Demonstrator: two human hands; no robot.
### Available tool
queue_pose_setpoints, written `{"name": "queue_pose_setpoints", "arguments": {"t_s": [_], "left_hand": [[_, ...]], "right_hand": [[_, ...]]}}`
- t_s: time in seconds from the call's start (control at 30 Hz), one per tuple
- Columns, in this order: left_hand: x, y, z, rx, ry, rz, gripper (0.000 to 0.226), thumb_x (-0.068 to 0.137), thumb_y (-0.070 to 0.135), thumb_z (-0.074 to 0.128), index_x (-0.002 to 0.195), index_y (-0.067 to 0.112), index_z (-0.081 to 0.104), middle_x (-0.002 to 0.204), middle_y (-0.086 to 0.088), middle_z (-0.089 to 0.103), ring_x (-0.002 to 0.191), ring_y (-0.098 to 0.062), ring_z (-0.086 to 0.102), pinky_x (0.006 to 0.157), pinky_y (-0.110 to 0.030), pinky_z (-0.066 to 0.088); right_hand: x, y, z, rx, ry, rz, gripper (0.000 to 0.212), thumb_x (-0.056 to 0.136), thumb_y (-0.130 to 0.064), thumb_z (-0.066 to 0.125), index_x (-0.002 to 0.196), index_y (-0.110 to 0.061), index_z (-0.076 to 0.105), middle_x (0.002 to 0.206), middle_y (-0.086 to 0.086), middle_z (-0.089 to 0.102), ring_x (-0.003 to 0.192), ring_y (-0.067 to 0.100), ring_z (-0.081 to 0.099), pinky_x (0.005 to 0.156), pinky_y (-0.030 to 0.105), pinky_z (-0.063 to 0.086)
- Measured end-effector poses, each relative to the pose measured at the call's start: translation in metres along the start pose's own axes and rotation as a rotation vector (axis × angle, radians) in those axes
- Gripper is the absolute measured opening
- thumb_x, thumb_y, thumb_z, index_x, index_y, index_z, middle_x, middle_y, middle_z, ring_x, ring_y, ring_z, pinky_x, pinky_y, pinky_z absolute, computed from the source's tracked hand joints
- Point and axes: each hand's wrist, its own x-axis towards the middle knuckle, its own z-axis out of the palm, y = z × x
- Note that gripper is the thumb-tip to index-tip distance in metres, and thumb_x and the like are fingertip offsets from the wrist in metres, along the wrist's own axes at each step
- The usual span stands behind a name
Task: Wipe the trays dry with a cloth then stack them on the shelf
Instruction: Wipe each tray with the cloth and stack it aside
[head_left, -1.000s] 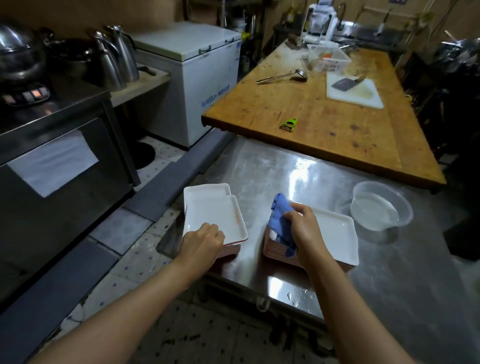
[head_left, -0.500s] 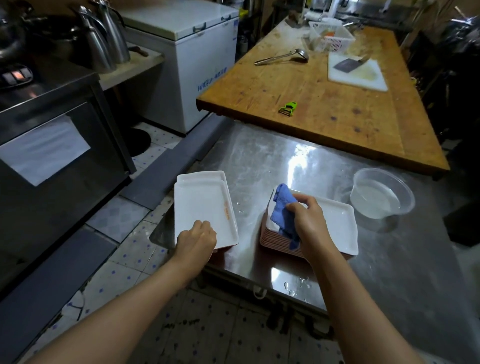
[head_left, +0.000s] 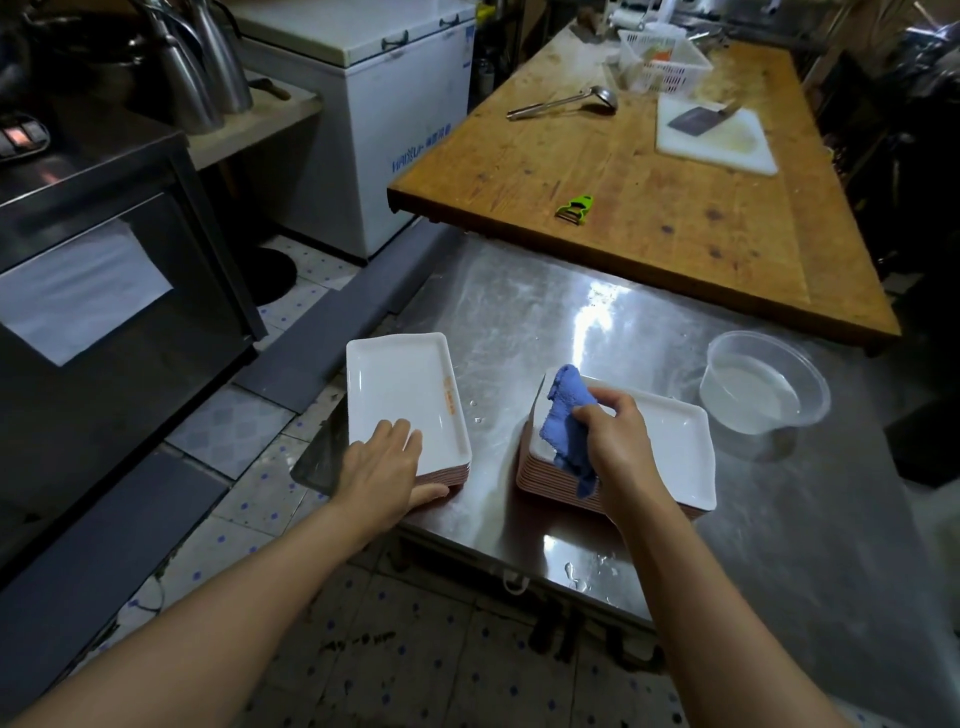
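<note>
Two stacks of white rectangular trays with pink undersides stand near the front edge of the steel counter (head_left: 571, 312). My left hand (head_left: 384, 467) rests on the near end of the left stack (head_left: 400, 389), fingers flat on the top tray and thumb along the stack's front edge. My right hand (head_left: 618, 441) grips a crumpled blue cloth (head_left: 563, 415) and presses it onto the left end of the top tray of the right stack (head_left: 675, 452). A few water drops lie on the counter between the stacks.
A clear plastic bowl of water (head_left: 763, 384) sits right of the stacks. Behind is a wooden table (head_left: 649, 218) with a green peeler (head_left: 574, 208), a ladle (head_left: 566, 104), a cutting board with a cleaver (head_left: 717, 140) and a white basket (head_left: 662, 65). A chest freezer (head_left: 384, 114) and a dark oven cabinet (head_left: 104, 291) stand on the left.
The tray under my left hand, askew before, now lies squarely on the left stack, and the fingers have flattened on it. My right hand with the cloth stays on the right stack.
</note>
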Motion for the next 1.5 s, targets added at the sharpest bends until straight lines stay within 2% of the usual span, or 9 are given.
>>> {"name": "queue_pose_setpoints", "arguments": {"t_s": [0.27, 0.4, 0.63, 0.83, 1.0, 1.17, 1.27, 1.37, 1.5], "left_hand": [[0.024, 0.030, -0.021, -0.180, 0.002, -0.092, 0.054, 0.092, 0.058, 0.034, 0.122, 0.016, 0.053, 0.120, -0.003, 0.048, 0.113, -0.023, 0.042, 0.083, -0.035, 0.037], [0.047, 0.070, -0.039, -0.569, -0.009, -0.128, 0.053, 0.090, 0.052, 0.045, 0.132, 0.019, 0.047, 0.132, -0.002, 0.048, 0.122, -0.022, 0.045, 0.091, -0.038, 0.041], [0.082, 0.106, -0.048, -0.659, -0.194, -0.204, 0.048, 0.085, 0.033, 0.053, 0.129, 0.016, 0.045, 0.122, -0.006, 0.056, 0.111, -0.028, 0.053, 0.086, -0.037, 0.044], [0.085, 0.108, -0.040, -0.701, -0.147, -0.139, 0.044, 0.079, 0.008, 0.053, 0.121, 0.017, 0.054, 0.106, -0.007, 0.062, 0.096, -0.027, 0.056, 0.075, -0.029, 0.042], [0.085, 0.106, -0.040, -0.746, -0.088, -0.107, 0.042, 0.077, 0.005, 0.056, 0.117, 0.019, 0.060, 0.076, 0.003, 0.056, 0.076, -0.020, 0.052, 0.062, -0.026, 0.036], [0.086, 0.105, -0.038, -0.777, -0.063, -0.081, 0.036, 0.074, 0.001, 0.056, 0.107, 0.016, 0.064, 0.062, 0.006, 0.044, 0.064, -0.015, 0.044, 0.049, -0.021, 0.028], [0.084, 0.105, -0.037, -0.812, -0.063, -0.082, 0.033, 0.076, 0.000, 0.056, 0.105, 0.014, 0.065, 0.064, 0.004, 0.043, 0.063, -0.014, 0.042, 0.050, -0.021, 0.029], [0.083, 0.105, -0.036, -0.823, -0.066, -0.088, 0.031, 0.075, 0.001, 0.055, 0.103, 0.011, 0.064, 0.067, 0.002, 0.044, 0.066, -0.017, 0.043, 0.051, -0.023, 0.028], [0.082, 0.105, -0.038, -0.843, -0.070, -0.095, 0.036, 0.077, 0.003, 0.058, 0.111, 0.012, 0.062, 0.079, -0.005, 0.054, 0.073, -0.021, 0.049, 0.058, -0.025, 0.034]], "right_hand": [[0.008, 0.006, -0.026, -0.028, 0.118, -0.104, 0.029, 0.084, -0.008, 0.048, 0.110, -0.020, 0.044, 0.088, 0.013, 0.062, 0.050, 0.019, 0.058, 0.034, 0.019, 0.034], [0.016, 0.006, -0.050, -0.190, 0.287, -0.225, 0.025, 0.084, -0.010, 0.051, 0.104, -0.022, 0.043, 0.098, 0.004, 0.061, 0.079, 0.015, 0.061, 0.060, 0.028, 0.046], [0.036, 0.015, -0.091, -0.485, 0.503, -0.365, 0.028, 0.085, -0.009, 0.054, 0.113, -0.010, 0.047, 0.110, 0.014, 0.058, 0.101, 0.033, 0.055, 0.085, 0.047, 0.048], [0.048, 0.041, -0.105, -1.221, 0.479, -0.245, 0.035, 0.088, -0.021, 0.054, 0.122, -0.014, 0.055, 0.140, 0.009, 0.036, 0.126, 0.031, 0.031, 0.102, 0.037, 0.026], [0.068, 0.033, -0.101, -0.834, 0.529, -0.264, 0.025, 0.091, -0.006, 0.040, 0.111, 0.002, 0.052, 0.118, 0.022, 0.051, 0.102, 0.035, 0.049, 0.085, 0.043, 0.041], [0.086, 0.036, -0.090, -0.830, 0.430, -0.330, 0.051, 0.087, -0.019, 0.017, 0.113, -0.002, 0.057, 0.122, 0.018, 0.044, 0.113, 0.031, 0.037, 0.087, 0.036, 0.031], [0.088, 0.038, -0.075, -0.606, 0.432, -0.372, 0.031, 0.089, -0.020, 0.027, 0.091, -0.005, 0.054, 0.101, 0.006, 0.046, 0.102, 0.023, 0.046, 0.076, 0.023, 0.031], [0.088, 0.036, -0.055, -0.381, 0.378, -0.357, 0.012, 0.093, -0.013, 0.041, 0.086, -0.011, 0.050, 0.097, 0.005, 0.047, 0.078, -0.009, 0.048, 0.063, 0.004, 0.033], [0.092, 0.034, -0.029, -0.419, 0.233, -0.354, 0.013, 0.094, -0.015, 0.042, 0.095, -0.010, 0.054, 0.102, 0.004, 0.047, 0.086, -0.004, 0.047, 0.071, 0.007, 0.035]]}}
